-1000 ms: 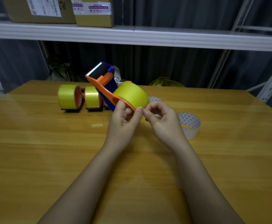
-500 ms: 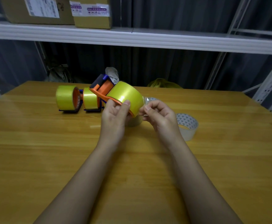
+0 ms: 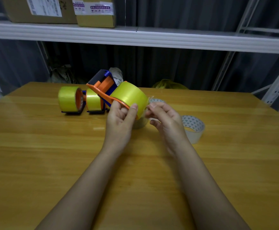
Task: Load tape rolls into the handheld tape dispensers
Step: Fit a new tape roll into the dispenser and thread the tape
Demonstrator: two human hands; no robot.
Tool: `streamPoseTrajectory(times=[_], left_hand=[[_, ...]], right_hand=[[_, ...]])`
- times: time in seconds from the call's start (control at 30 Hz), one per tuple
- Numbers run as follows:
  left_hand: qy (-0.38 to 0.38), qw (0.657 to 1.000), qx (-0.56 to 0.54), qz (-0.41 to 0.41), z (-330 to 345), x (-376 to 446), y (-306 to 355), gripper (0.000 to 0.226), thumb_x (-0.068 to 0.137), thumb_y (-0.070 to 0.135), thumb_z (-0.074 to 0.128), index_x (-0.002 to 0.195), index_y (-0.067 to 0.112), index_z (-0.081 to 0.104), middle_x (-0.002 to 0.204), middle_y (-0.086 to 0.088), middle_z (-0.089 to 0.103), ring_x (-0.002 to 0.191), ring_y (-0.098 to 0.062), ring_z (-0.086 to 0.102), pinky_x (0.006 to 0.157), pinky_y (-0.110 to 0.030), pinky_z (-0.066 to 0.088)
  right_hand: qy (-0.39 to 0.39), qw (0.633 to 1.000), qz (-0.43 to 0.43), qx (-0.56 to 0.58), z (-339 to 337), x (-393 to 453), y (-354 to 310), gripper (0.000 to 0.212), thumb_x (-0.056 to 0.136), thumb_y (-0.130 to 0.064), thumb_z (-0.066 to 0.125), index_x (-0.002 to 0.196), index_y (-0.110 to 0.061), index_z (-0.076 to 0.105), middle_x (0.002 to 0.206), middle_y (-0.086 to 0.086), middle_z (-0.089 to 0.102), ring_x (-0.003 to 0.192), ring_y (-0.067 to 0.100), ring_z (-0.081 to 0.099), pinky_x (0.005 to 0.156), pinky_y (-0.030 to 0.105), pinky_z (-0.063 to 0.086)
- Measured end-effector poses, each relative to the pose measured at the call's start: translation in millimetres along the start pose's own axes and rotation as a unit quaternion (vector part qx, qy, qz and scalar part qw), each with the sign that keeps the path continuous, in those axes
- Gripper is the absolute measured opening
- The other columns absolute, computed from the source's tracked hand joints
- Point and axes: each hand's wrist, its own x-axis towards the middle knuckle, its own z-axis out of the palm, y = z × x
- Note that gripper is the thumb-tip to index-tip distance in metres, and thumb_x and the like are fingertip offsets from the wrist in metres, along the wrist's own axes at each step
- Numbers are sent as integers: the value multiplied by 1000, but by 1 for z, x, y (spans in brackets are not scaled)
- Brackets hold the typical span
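Note:
My left hand grips an orange and blue tape dispenser by its lower edge, lifted off the table with its toothed blade pointing up and away. A yellow tape roll sits on the dispenser. My right hand is beside the roll's right edge, thumb and fingers pinching what looks like the loose tape end. Two more dispensers carrying yellow rolls stand on the table to the left.
A loose clear roll with a triangle-printed core lies on the wooden table right of my hands; another roll shows behind my right hand. A white shelf with cardboard boxes hangs behind.
The held dispenser dipped and then tilted back up, blade raised again. My right hand has shifted slightly right along the roll's edge, fingers pinching there.

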Motion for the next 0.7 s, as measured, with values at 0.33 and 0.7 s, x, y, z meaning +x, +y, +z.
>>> streamPoseTrajectory(times=[0.33,0.7], left_hand=[[-23,998,42,37,4,-3,2,14,94,1,48,98,15,48,64,19,64,67,4,61,62,-10,44],[-43,995,73,59,4,-4,0,18,93,0,51,96,17,48,63,21,61,66,6,59,61,-9,44]], right_hand=[[24,1000,-1,6,1,0,-1,13,93,-17,58,83,-13,66,76,-3,66,75,7,62,68,22,49],[14,999,-14,-43,3,-4,-2,11,83,-20,70,83,-11,64,78,3,64,79,18,59,73,29,51]])
